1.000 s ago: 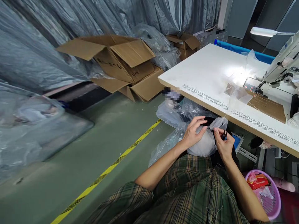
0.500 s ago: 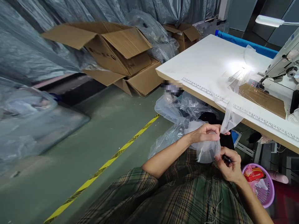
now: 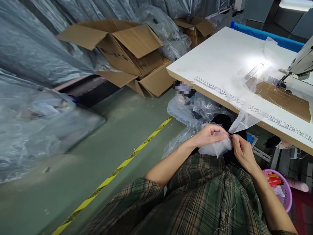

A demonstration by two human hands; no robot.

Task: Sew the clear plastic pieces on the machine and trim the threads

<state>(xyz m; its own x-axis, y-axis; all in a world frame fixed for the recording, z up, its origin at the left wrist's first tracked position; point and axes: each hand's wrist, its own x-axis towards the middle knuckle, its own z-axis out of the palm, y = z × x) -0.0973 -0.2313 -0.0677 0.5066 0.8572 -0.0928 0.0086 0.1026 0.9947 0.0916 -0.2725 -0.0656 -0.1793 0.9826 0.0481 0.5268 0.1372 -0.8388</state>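
Observation:
My left hand [image 3: 210, 134] is closed in a pinch on a piece of sheer white fabric [image 3: 215, 147] bunched over my lap. My right hand [image 3: 241, 150] is closed right beside it, fingertips meeting the left hand's at the fabric's edge; a small dark tool it held earlier is not visible now. A strip of the same sheer fabric [image 3: 242, 120] runs from my fingers up over the edge of the white sewing table [image 3: 220, 62] toward the sewing machine [image 3: 297, 67]. My plaid shirt fills the foreground.
A brown card [image 3: 283, 99] lies by the machine's needle. Clear plastic bags [image 3: 193, 112] hang under the table. Open cardboard boxes [image 3: 127, 55] and plastic sheeting stand at the back. A yellow floor tape line [image 3: 127, 163] crosses the green floor. A pink basket [image 3: 281, 192] sits at right.
My right hand rose from below the fabric to meet the left hand's fingertips. The bunched fabric is drawn tighter between both hands. The camera tilted slightly.

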